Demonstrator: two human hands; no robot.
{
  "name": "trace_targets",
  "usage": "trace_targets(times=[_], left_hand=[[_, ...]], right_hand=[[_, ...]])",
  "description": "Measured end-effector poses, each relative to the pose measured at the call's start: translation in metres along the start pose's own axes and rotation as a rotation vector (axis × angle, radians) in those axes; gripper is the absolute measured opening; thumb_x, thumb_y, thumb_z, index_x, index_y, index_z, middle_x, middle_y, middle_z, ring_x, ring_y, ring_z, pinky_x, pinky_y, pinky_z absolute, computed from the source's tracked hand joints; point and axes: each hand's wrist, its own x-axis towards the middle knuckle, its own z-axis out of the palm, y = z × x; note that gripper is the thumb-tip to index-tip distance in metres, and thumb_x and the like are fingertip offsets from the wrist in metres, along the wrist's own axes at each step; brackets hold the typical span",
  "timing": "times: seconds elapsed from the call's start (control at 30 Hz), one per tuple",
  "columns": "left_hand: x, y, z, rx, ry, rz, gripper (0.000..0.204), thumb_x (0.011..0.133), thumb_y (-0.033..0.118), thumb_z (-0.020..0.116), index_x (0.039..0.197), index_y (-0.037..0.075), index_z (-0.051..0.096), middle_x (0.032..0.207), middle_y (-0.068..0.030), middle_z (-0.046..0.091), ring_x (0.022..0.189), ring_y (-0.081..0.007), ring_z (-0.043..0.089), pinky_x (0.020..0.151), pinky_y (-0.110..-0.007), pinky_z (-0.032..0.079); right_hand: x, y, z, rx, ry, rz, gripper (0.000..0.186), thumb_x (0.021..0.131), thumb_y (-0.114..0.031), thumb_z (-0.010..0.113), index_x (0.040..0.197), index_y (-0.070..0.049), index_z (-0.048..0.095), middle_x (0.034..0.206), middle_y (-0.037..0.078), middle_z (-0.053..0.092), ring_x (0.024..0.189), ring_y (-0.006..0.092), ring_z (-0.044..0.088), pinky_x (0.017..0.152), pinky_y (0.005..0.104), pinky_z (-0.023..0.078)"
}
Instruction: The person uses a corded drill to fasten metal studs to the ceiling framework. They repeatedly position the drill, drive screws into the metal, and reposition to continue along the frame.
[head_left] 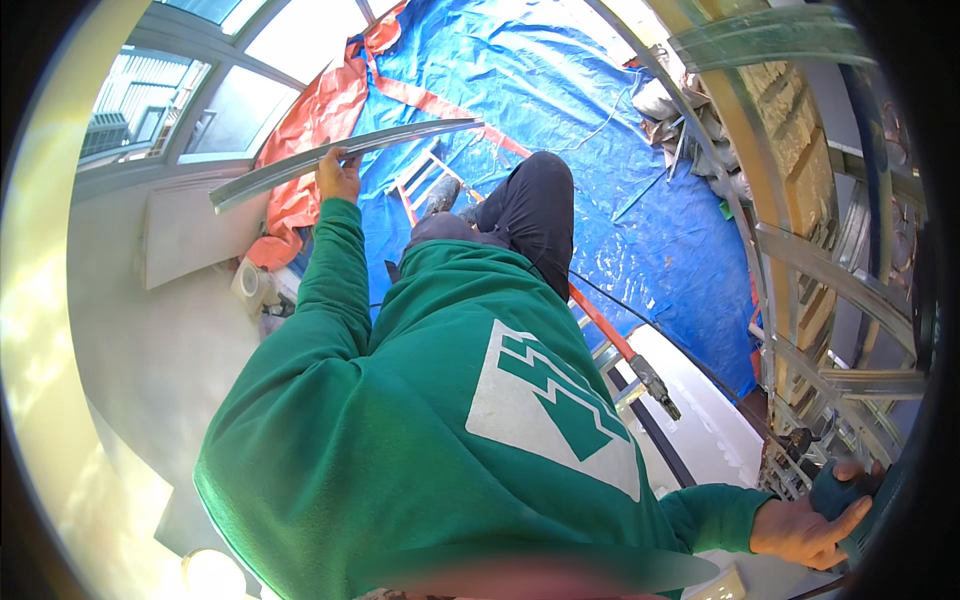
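My left hand [338, 176] is raised at the upper left, its fingers closed round a long grey metal channel [272, 178]. The channel slants up to the right, over the tarp. My right hand [797, 530] reaches out at the lower right. Its fingers are bent round a dark teal thing [858, 510] that looks like a power tool's body. The dark rim of the picture cuts off most of that thing, so I cannot tell its exact kind. Both forearms are in green sleeves.
A blue tarp [660, 260] covers the floor, with orange sheeting [325, 125] by the windows. Below me stands an orange-and-white ladder [425, 180]; a black cable [650, 325] crosses at right. Metal framing [840, 270] lines the right side. A white wall [140, 340] is at left.
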Motion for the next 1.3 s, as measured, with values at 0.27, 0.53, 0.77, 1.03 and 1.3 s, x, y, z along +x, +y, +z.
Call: trace_targets(times=[0.27, 0.53, 0.77, 1.03, 1.3], left_hand=[[0.018, -0.043, -0.093, -0.181, 0.521, -0.100, 0.062, 0.110, 0.043, 0.071, 0.153, 0.002, 0.052, 0.141, -0.0243, 0.066, 0.113, -0.0448, 0.074, 0.104, -0.067, 0.060], [-0.010, -0.061, -0.142, -0.301, 0.716, -0.138, 0.062, 0.115, 0.048, 0.054, 0.153, 0.000, 0.053, 0.148, -0.0260, 0.064, 0.136, -0.0460, 0.064, 0.127, -0.068, 0.039], [0.053, 0.009, -0.166, -0.604, 0.308, 0.059, 0.058, 0.117, 0.047, 0.056, 0.152, 0.001, 0.056, 0.147, -0.0193, 0.066, 0.135, -0.0405, 0.066, 0.121, -0.059, 0.049], [0.069, -0.004, -0.197, 0.883, 0.388, -0.279, 0.070, 0.078, 0.040, 0.103, 0.121, -0.006, 0.072, 0.096, -0.0124, 0.076, 0.079, -0.0238, 0.068, 0.070, -0.042, 0.055], [-0.048, -0.145, -0.218, 1.904, -0.385, -0.486, 0.089, 0.083, 0.069, 0.090, 0.129, -0.007, 0.078, 0.134, -0.0262, 0.078, 0.110, -0.0382, 0.081, 0.093, -0.047, 0.065]], right_hand=[[-0.011, -0.021, 0.036, -0.052, 0.068, 0.268, 0.083, 0.087, -0.016, 0.091, 0.160, 0.002, 0.055, 0.147, 0.029, 0.067, 0.127, 0.0396, 0.067, 0.109, 0.0574, 0.055], [-0.018, -0.013, 0.064, -0.217, 0.047, 0.094, 0.087, 0.084, -0.013, 0.093, 0.160, 0.004, 0.054, 0.148, 0.027, 0.067, 0.129, 0.0367, 0.065, 0.111, 0.0564, 0.053], [-0.024, -0.021, 0.081, -0.237, -0.014, 0.070, 0.101, 0.078, -0.012, 0.097, 0.165, 0.003, 0.048, 0.153, 0.022, 0.063, 0.133, 0.0330, 0.062, 0.117, 0.0548, 0.048], [-0.057, -0.018, 0.084, -0.118, -0.283, 0.293, 0.043, 0.109, -0.013, 0.072, 0.143, 0.012, 0.062, 0.106, 0.017, 0.070, 0.078, 0.0145, 0.053, 0.073, 0.0349, 0.047], [-0.070, -0.012, 0.068, -0.132, -0.336, 0.352, 0.046, 0.108, -0.015, 0.073, 0.144, 0.010, 0.061, 0.102, 0.013, 0.066, 0.079, 0.0146, 0.052, 0.072, 0.0339, 0.044]])
